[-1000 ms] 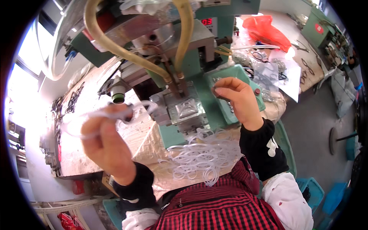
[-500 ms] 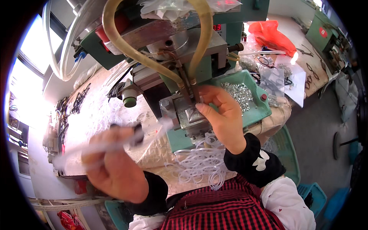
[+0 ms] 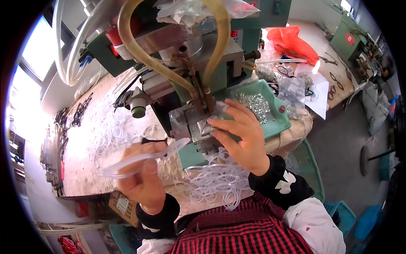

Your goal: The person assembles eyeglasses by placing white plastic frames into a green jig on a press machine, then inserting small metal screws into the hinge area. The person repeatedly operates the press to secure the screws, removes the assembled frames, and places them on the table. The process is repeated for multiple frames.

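Note:
My left hand (image 3: pixel 146 182) is closed around a clear plastic eyeglass frame (image 3: pixel 175 148), held tilted in front of the machine. Something black covers or lies at its fingertips. My right hand (image 3: pixel 243 137) reaches over the metal fixture block (image 3: pixel 207 126) with its fingers apart. Its index fingertip and thumb are at the block's edge; a pale wrap covers another fingertip. Whether a tiny part lies under these fingertips cannot be made out. Two copper-coloured electrode arms (image 3: pixel 203 103) of the green bench machine (image 3: pixel 220 80) come down just behind the block.
Below the fixture lies a heap of clear eyeglass frames (image 3: pixel 220 182); more clear frames (image 3: pixel 110 133) spread across the left of the table. A green tray (image 3: pixel 277 122) of small metal parts stands right of the machine. Farther right are a red plastic bag (image 3: pixel 292 42) and dark eyeglass frames.
My left hand has come right and slowed, bringing the clear eyeglass frame toward the fixture. My right hand's fingers have spread and drawn back slightly from the electrodes.

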{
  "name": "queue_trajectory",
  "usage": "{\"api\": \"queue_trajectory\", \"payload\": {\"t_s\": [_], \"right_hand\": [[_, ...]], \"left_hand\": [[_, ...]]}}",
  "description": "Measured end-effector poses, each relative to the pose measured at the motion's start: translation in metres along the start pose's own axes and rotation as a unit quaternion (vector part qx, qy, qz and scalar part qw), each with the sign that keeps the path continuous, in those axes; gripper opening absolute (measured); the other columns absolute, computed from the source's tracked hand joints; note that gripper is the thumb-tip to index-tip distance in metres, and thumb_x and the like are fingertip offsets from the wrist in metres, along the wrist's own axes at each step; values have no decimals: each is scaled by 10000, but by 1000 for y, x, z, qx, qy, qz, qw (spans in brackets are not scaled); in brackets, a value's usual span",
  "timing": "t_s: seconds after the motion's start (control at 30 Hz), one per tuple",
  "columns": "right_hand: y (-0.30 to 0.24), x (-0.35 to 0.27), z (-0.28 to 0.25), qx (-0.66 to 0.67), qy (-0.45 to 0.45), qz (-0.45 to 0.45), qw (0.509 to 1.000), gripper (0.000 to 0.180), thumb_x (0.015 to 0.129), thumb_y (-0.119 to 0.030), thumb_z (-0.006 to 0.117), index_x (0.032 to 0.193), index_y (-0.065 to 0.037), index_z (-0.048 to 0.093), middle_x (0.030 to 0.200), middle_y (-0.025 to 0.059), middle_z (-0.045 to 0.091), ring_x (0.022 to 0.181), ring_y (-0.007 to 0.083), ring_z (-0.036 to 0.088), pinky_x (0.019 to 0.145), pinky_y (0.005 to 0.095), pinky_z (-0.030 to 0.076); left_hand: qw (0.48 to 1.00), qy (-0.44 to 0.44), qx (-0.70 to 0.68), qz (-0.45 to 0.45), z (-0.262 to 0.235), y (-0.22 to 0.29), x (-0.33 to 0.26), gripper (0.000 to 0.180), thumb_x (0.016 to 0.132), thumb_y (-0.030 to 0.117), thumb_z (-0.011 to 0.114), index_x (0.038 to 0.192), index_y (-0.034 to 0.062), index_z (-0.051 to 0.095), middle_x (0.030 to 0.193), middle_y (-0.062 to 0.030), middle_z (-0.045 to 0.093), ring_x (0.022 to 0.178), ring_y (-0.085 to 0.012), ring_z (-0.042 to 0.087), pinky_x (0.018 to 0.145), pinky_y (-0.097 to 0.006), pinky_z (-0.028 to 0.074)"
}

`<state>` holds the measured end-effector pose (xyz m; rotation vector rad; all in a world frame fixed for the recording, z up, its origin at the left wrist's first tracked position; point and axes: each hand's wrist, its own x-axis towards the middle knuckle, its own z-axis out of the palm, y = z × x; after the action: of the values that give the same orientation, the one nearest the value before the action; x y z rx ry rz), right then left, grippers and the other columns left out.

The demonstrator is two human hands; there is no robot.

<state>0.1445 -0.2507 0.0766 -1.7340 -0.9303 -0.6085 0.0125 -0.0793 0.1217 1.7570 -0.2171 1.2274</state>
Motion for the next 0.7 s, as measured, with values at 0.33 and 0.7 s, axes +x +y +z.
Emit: {"api": "queue_trajectory", "payload": {"t_s": [0.33,0.7], "right_hand": [[36,8,-29,6,-1,56,998,221,781,-58,779,998,-85,748,1001,109,696,997,320,643,876,392,513],[23,22,-29,78,-146,-23,986,171,776,-105,776,942,-86,740,926,90,668,893,301,645,794,385,521]], "left_hand": [[948,-200,145,202,16,-10,-7,233,775,114,738,1006,90,730,1056,-93,745,850,-287,660,782,-406,574],[947,-210,151,191,15,-16,-19,233,785,111,770,1013,83,731,1068,-92,744,775,-251,611,693,-371,542]]}}
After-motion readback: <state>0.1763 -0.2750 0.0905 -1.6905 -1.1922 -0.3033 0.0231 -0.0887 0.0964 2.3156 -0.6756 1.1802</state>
